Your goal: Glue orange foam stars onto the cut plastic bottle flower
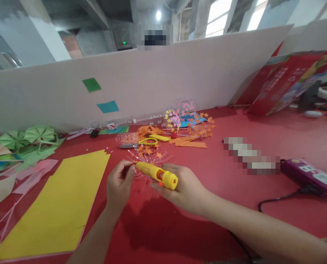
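My right hand (184, 185) is wrapped round a yellow hot glue gun (155, 173), whose nozzle points left. A small orange-red light glows beneath it. At the nozzle tip my left hand (120, 181) pinches its thumb and fingers together; what lies between them is too small to make out. Just beyond both hands, a clear plastic piece cut into thin strips (146, 156) spreads out with orange stars on it, partly hidden by the glue gun. Behind it lie yellow-handled scissors (148, 142).
Yellow paper sheets (61, 198) lie at left, beside folded green paper fans (39, 134). Star-covered clear plastic (173, 121) and orange paper strips (192, 143) sit further back. A purple power strip (312, 178) with a black cord is at right. A white partition (152, 80) borders the red table.
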The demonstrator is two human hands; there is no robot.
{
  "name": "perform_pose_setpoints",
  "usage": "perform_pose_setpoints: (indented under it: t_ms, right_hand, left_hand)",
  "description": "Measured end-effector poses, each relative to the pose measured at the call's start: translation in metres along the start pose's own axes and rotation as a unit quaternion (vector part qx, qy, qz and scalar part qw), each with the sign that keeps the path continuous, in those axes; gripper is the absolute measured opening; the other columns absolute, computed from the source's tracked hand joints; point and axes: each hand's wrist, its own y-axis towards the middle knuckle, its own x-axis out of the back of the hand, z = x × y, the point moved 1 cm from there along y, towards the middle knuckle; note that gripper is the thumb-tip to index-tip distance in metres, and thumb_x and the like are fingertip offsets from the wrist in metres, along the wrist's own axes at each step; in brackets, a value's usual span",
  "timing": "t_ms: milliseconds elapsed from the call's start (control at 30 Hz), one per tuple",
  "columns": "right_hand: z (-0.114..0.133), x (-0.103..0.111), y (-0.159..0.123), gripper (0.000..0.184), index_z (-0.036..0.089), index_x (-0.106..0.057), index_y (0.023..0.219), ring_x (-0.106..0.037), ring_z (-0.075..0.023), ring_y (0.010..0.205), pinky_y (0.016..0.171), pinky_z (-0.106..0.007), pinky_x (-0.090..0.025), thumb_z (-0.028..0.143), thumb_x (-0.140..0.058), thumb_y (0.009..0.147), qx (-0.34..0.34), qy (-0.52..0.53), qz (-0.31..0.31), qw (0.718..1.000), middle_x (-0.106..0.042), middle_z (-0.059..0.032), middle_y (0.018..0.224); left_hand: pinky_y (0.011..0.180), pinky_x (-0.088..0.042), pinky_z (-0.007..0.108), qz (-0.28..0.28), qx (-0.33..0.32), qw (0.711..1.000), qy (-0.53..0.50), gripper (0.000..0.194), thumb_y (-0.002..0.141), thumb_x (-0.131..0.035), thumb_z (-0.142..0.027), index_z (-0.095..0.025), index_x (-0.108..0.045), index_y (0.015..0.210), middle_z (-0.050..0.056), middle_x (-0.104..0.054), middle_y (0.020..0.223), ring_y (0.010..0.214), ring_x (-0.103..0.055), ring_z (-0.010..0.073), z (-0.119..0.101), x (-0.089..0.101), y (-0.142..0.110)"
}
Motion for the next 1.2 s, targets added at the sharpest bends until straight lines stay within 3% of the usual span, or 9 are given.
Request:
perform_pose_setpoints:
  t_ms: [167,400,533,700,833,967,1100,1167,1200]
  right_hand:
    - [-0.004,-0.002,0.001,0.021,0.017,-0.056,0.072,-0.048,-0.0113,0.059,0.056,-0.023,-0.038,0.036,-0.057,0.081,0.000,0.123,-0.004,0.992,-0.054,-0.0002,0.068]
    - [-0.023,-0.004,0.007,0.030,0.018,-0.058,0.082,-0.052,-0.0105,0.059,0.058,-0.025,-0.047,0.048,-0.061,0.077,-0.036,0.397,0.016,0.917,-0.056,0.0012,0.068]
    - [-0.018,-0.002,0.012,0.031,0.021,-0.060,0.084,-0.060,-0.0159,0.078,0.076,-0.034,-0.051,0.051,-0.060,0.077,-0.030,0.409,-0.071,0.909,-0.063,-0.0021,0.080]
    - [0.001,-0.014,0.017,0.037,0.021,-0.058,0.091,-0.056,-0.0122,0.062,0.058,-0.027,-0.050,0.055,-0.058,0.077,-0.042,0.426,-0.030,0.903,-0.059,0.0001,0.073]
    - [0.012,-0.022,0.023,0.036,0.020,-0.055,0.091,-0.051,-0.0093,0.060,0.055,-0.021,-0.046,0.053,-0.060,0.078,-0.021,0.387,-0.023,0.921,-0.053,0.0030,0.069]
    - [0.018,-0.012,0.025,0.034,0.020,-0.052,0.103,-0.049,-0.0078,0.050,0.047,-0.019,-0.044,0.050,-0.052,0.085,0.014,0.384,0.103,0.917,-0.051,0.0058,0.061]
    - [0.008,0.019,0.030,0.036,0.021,-0.054,0.113,-0.061,-0.0135,0.089,0.077,-0.025,-0.051,0.036,-0.063,0.082,0.096,0.201,0.145,0.964,-0.064,-0.0019,0.099]
    - [-0.013,0.035,0.040,0.021,0.021,-0.058,0.109,-0.061,-0.0110,0.093,0.080,-0.021,-0.049,0.030,-0.051,0.091,0.029,-0.042,0.112,0.992,-0.065,-0.0013,0.104]
    - [-0.027,0.042,0.047,0.022,0.024,-0.057,0.111,-0.061,-0.0088,0.094,0.081,-0.020,-0.048,0.028,-0.041,0.096,-0.045,-0.200,0.087,0.975,-0.065,0.0004,0.107]
  left_hand:
    - [0.050,-0.042,0.021,-0.020,-0.006,1.000,-0.006,0.013,0.079,-0.056,-0.030,-0.018,-0.058,0.075,-0.002,-0.057,0.063,0.052,-0.046,0.0096,-0.003,0.001,0.001]
    - [0.049,-0.042,0.020,-0.023,0.026,0.994,-0.106,0.013,0.079,-0.061,-0.031,-0.019,-0.061,0.081,0.000,-0.059,0.070,0.055,-0.048,0.0099,-0.002,0.006,-0.003]
    - [0.064,-0.050,0.027,0.111,0.044,0.971,-0.206,0.014,0.074,-0.067,-0.033,-0.020,-0.066,0.070,0.006,-0.065,0.090,0.076,-0.060,0.0165,-0.009,-0.001,-0.008]
    - [0.076,-0.051,0.036,0.293,0.119,0.898,-0.307,0.018,0.066,-0.074,-0.041,-0.024,-0.071,0.063,0.005,-0.066,0.076,0.081,-0.063,0.0214,-0.026,-0.012,-0.024]
    - [0.063,-0.048,0.027,0.322,0.117,0.879,-0.332,0.014,0.069,-0.073,-0.039,-0.026,-0.073,0.064,0.002,-0.061,0.062,0.066,-0.058,0.0159,-0.032,-0.008,-0.030]
    - [0.064,-0.048,0.027,0.305,0.097,0.878,-0.356,0.013,0.073,-0.070,-0.039,-0.027,-0.073,0.067,0.002,-0.064,0.068,0.069,-0.059,0.0164,-0.032,-0.002,-0.029]
    - [0.062,-0.046,0.024,0.208,0.095,0.904,-0.362,0.011,0.071,-0.072,-0.037,-0.027,-0.070,0.067,0.001,-0.063,0.075,0.072,-0.058,0.0147,-0.027,0.001,-0.022]
    - [0.065,-0.046,0.024,0.173,0.092,0.910,-0.366,0.013,0.070,-0.073,-0.037,-0.025,-0.069,0.065,0.002,-0.062,0.077,0.075,-0.058,0.0150,-0.025,0.002,-0.017]
    - [0.067,-0.046,0.024,0.163,0.091,0.910,-0.371,0.013,0.070,-0.073,-0.036,-0.024,-0.068,0.066,0.002,-0.062,0.077,0.075,-0.057,0.0147,-0.023,0.002,-0.015]
